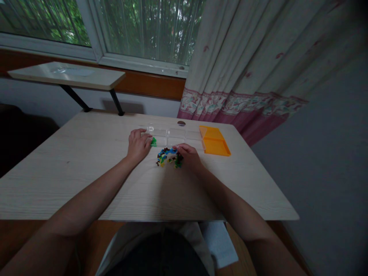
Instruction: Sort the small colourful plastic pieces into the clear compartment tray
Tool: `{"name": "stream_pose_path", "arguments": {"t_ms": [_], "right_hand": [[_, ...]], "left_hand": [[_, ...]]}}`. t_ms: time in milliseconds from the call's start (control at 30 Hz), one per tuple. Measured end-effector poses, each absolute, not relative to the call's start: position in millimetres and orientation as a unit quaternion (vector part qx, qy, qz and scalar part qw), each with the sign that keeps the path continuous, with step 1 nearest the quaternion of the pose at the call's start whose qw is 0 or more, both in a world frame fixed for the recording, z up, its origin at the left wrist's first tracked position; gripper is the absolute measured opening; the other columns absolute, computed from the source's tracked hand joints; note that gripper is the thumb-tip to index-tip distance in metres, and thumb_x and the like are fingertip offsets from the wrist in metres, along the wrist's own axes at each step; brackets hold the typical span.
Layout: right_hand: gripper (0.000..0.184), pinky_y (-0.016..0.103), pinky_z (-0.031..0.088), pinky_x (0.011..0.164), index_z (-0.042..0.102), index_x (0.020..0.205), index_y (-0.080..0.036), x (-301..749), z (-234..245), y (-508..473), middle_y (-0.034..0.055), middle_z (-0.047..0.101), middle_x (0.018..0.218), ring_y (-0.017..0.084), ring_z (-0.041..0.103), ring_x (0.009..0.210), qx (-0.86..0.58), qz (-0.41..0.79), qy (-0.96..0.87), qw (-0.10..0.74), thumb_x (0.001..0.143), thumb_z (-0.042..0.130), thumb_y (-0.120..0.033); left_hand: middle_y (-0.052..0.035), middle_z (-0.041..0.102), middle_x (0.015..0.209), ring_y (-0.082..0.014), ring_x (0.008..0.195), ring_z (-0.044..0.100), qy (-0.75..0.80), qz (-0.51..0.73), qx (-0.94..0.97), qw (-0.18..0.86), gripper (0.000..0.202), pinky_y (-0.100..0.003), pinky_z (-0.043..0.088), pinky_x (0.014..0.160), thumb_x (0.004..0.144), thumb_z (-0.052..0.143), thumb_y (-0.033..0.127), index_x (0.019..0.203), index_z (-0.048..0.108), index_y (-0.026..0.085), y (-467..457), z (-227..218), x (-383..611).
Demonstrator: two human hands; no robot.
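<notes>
Table: The table (94, 153) had its near edge in front of the person's lap; a broad stretch of pale top lay between that edge and the pieces.
Left side: Wide room ran from the left forearm to the slanting left edge.
Right side: The right edge slanted outward toward the person, with the wall (324, 161) beyond it.
Far side: The tray lay near the far edge, below the curtain (227, 88); the legs of the shelf (83, 76) stood at the far left.
Pieces: Small blue, dark, yellow and green pieces (165, 151) lay in a loose arc on the table, just in front of the tray.
Tray: The clear, divided tray (176, 134) held green bits (153, 142) in a near-left compartment; the orange part (215, 141) lay at its right end.
Left hand: The left hand (138, 143) rested at the tray's left end, fingers bent and partly spread, beside the green bits; grip could not be told.
Right hand: The right hand (188, 155) reached the arc's right side, thumb and finger close together; whether they pinched a piece could not be told.
Markings: Any print on the brown disc (181, 123) was too small to read.
</notes>
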State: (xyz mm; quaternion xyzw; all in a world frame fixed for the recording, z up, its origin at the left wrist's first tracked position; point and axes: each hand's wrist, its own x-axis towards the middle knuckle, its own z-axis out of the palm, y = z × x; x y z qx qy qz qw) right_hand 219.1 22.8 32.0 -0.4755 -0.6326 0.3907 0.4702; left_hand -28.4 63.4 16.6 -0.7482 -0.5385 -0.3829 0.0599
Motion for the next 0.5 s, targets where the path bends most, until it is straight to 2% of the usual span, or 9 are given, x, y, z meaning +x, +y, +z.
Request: {"name": "stream_pose_path", "arguments": {"t_ms": [300, 400, 500], "right_hand": [[0.032, 0.031, 0.048, 0.079, 0.074, 0.086, -0.021, 221.9, 26.1, 25.8, 0.0042, 0.07, 0.089, 0.018, 0.063, 0.086, -0.47, 0.359, -0.661, 0.462, 0.084, 0.06, -0.05], [0.027, 0.032, 0.047, 0.08, 0.074, 0.086, -0.022, 222.7, 24.9, 24.9, 0.0046, 0.069, 0.087, 0.018, 0.062, 0.085, -0.447, 0.276, -0.723, 0.449, 0.088, 0.06, -0.045], [0.017, 0.036, 0.044, 0.086, 0.074, 0.087, -0.023, 221.4, 23.8, 22.0, 0.0053, 0.07, 0.088, 0.02, 0.06, 0.089, -0.427, 0.156, -0.796, 0.401, 0.088, 0.062, -0.034]], "left_hand": [[-0.0094, 0.059, 0.118, -0.0278, 0.115, 0.046, -0.51, -0.405, -0.757, 0.057, 0.027, -0.048, 0.037, 0.101, 0.093, 0.047, 0.023, 0.108, 0.07, 0.024, 57.9, 24.7, -26.3], [-0.0088, 0.06, 0.116, -0.0266, 0.114, 0.047, -0.492, -0.408, -0.767, 0.054, 0.026, -0.047, 0.037, 0.102, 0.094, 0.048, 0.025, 0.107, 0.069, 0.024, 57.4, 24.4, -25.6], [-0.0087, 0.061, 0.115, -0.0263, 0.113, 0.048, -0.476, -0.411, -0.776, 0.05, 0.025, -0.047, 0.037, 0.102, 0.094, 0.047, 0.027, 0.108, 0.069, 0.024, 56.7, 23.1, -24.4]]}}
